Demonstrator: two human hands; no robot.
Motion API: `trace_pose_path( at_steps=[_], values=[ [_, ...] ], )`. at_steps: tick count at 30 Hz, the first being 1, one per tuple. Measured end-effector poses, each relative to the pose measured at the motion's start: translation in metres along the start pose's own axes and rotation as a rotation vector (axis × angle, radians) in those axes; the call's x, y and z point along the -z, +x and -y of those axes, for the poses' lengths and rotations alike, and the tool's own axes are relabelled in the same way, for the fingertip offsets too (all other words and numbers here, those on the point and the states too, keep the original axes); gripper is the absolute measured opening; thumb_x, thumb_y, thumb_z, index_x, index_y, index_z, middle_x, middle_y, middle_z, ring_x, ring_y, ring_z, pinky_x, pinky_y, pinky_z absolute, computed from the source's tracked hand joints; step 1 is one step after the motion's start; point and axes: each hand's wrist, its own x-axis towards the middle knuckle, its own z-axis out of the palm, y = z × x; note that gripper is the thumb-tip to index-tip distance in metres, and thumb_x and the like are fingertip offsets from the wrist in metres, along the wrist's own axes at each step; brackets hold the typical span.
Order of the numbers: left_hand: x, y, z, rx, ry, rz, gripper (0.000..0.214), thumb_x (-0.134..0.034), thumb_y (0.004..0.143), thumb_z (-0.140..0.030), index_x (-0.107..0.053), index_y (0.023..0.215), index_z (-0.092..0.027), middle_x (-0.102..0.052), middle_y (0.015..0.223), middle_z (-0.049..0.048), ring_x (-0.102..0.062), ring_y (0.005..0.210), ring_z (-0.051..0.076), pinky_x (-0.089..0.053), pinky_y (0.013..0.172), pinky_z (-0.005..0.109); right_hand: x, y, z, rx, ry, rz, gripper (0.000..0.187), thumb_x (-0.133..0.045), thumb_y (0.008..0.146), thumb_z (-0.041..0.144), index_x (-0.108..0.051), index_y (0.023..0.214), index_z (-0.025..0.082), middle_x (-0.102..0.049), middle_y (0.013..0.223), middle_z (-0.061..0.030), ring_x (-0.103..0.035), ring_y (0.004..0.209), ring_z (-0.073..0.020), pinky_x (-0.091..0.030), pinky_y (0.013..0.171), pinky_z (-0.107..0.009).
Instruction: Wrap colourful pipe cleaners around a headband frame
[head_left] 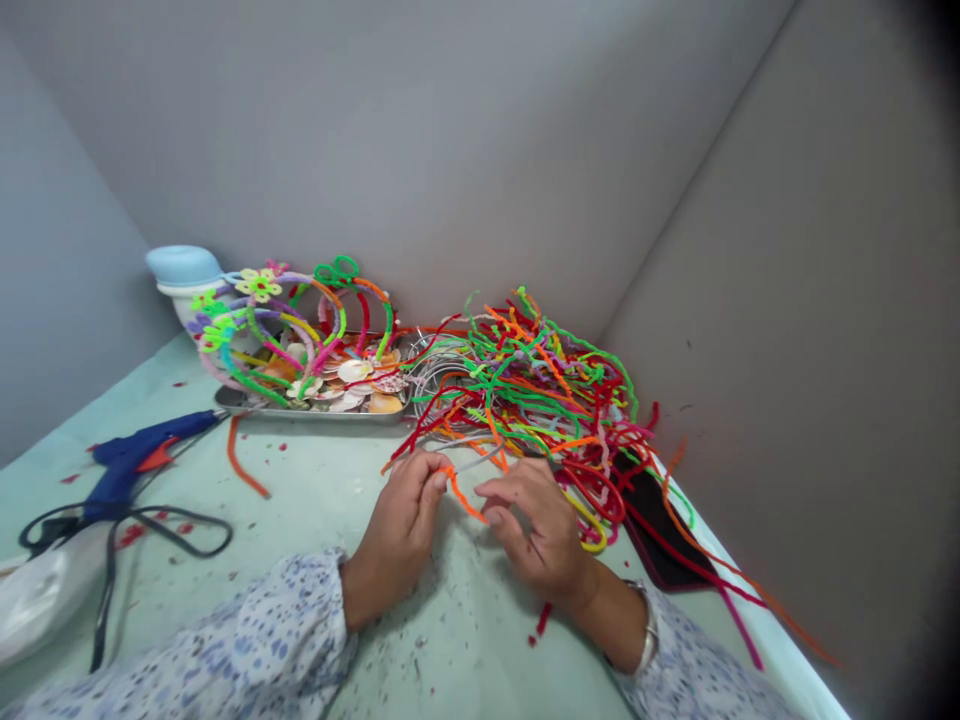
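My left hand [401,520] is closed in a pinch on one end of a short orange pipe cleaner [463,497]. A thin grey band [480,458] runs out from the same fingertips toward the right; its far part is hidden behind my right hand. The loose end of the pipe cleaner slants down to my right hand [536,525], whose thumb and fingers curl round that tip. Just beyond both hands lies a large tangled heap of coloured pipe cleaners [517,380].
A metal tray [345,415] at the back holds seashells and several wrapped headbands [322,300]. Beside it stands a white bottle with a blue lid [184,265]. A blue glue gun [127,460] with a black cord lies left. A dark flat object [660,540] lies right.
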Motion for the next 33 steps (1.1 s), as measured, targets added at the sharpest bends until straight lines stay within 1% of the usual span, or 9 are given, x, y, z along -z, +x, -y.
trace_pose_path(
  at_steps=[3, 6, 10, 13, 16, 18, 23, 28, 33],
  values=[
    [0.000, 0.000, -0.001, 0.008, -0.014, -0.010, 0.020, -0.035, 0.096, -0.033, -0.051, 0.092, -0.020, -0.055, 0.084, 0.0026, -0.050, 0.080, 0.019, -0.041, 0.075, 0.030, 0.002, -0.002, 0.002, 0.063, 0.098, 0.022, 0.019, -0.045, 0.089, 0.019, -0.061, 0.099, 0.021, -0.065, 0.068, -0.0018, -0.055, 0.060, -0.0169, -0.045, 0.066, -0.036],
    [0.000, 0.001, -0.001, 0.012, -0.016, -0.014, 0.020, -0.035, 0.097, -0.033, -0.051, 0.092, -0.021, -0.055, 0.083, 0.0022, -0.050, 0.080, 0.018, -0.040, 0.074, 0.030, 0.004, -0.004, 0.005, 0.094, 0.196, 0.051, 0.022, -0.041, 0.092, 0.021, -0.060, 0.103, 0.021, -0.066, 0.067, -0.0023, -0.058, 0.061, -0.0173, -0.048, 0.064, -0.034],
    [0.000, 0.001, 0.001, 0.001, -0.006, -0.012, 0.020, -0.035, 0.097, -0.032, -0.051, 0.092, -0.021, -0.055, 0.083, 0.0021, -0.050, 0.079, 0.018, -0.040, 0.074, 0.030, 0.002, -0.007, 0.004, -0.043, 0.217, 0.067, 0.024, -0.041, 0.093, 0.019, -0.054, 0.114, 0.023, -0.069, 0.070, -0.0004, -0.064, 0.067, -0.0167, -0.051, 0.067, -0.031],
    [0.000, 0.001, 0.002, -0.032, 0.031, 0.008, 0.020, -0.035, 0.097, -0.030, -0.052, 0.093, -0.020, -0.056, 0.085, 0.0026, -0.050, 0.081, 0.019, -0.040, 0.074, 0.030, -0.003, -0.007, -0.001, -0.115, 0.145, 0.012, 0.025, -0.047, 0.091, 0.014, -0.053, 0.113, 0.024, -0.070, 0.079, -0.0005, -0.066, 0.073, -0.0153, -0.052, 0.071, -0.030],
    [0.001, 0.000, 0.001, -0.069, 0.077, 0.035, 0.021, -0.033, 0.097, -0.030, -0.051, 0.091, -0.020, -0.056, 0.085, 0.0035, -0.050, 0.082, 0.019, -0.039, 0.076, 0.031, -0.007, -0.005, -0.005, -0.039, -0.006, -0.066, 0.027, -0.055, 0.086, 0.010, -0.055, 0.109, 0.025, -0.068, 0.091, -0.0035, -0.064, 0.084, -0.0172, -0.052, 0.076, -0.032],
    [0.001, -0.001, -0.001, -0.089, 0.099, 0.049, 0.022, -0.032, 0.097, -0.029, -0.051, 0.090, -0.020, -0.056, 0.086, 0.0041, -0.050, 0.083, 0.020, -0.039, 0.078, 0.033, -0.008, -0.004, -0.006, 0.023, -0.109, -0.092, 0.027, -0.058, 0.084, 0.009, -0.057, 0.106, 0.025, -0.065, 0.092, -0.0048, -0.061, 0.087, -0.0190, -0.051, 0.077, -0.035],
    [0.002, -0.002, -0.006, -0.115, 0.091, 0.093, 0.024, -0.032, 0.097, -0.029, -0.053, 0.089, -0.020, -0.058, 0.087, 0.0049, -0.051, 0.085, 0.020, -0.040, 0.080, 0.033, -0.006, -0.003, -0.003, 0.077, -0.291, -0.085, 0.022, -0.063, 0.082, 0.013, -0.061, 0.100, 0.026, -0.060, 0.088, -0.0039, -0.057, 0.082, -0.0194, -0.047, 0.076, -0.037],
    [0.002, -0.002, -0.008, -0.134, 0.053, 0.109, 0.022, -0.036, 0.097, -0.028, -0.055, 0.090, -0.020, -0.058, 0.085, 0.0037, -0.051, 0.084, 0.019, -0.039, 0.080, 0.033, -0.005, -0.004, -0.002, 0.152, -0.332, -0.059, 0.025, -0.062, 0.082, 0.014, -0.060, 0.102, 0.030, -0.061, 0.092, -0.0031, -0.058, 0.086, -0.0192, -0.045, 0.077, -0.036],
    [0.003, -0.002, -0.008, -0.153, 0.041, 0.109, 0.020, -0.038, 0.097, -0.025, -0.056, 0.091, -0.020, -0.059, 0.084, 0.0025, -0.052, 0.084, 0.018, -0.038, 0.081, 0.032, -0.005, -0.004, -0.002, 0.186, -0.374, -0.035, 0.028, -0.063, 0.082, 0.014, -0.059, 0.104, 0.031, -0.062, 0.093, -0.0036, -0.057, 0.086, -0.0195, -0.045, 0.075, -0.036]
  ],
)
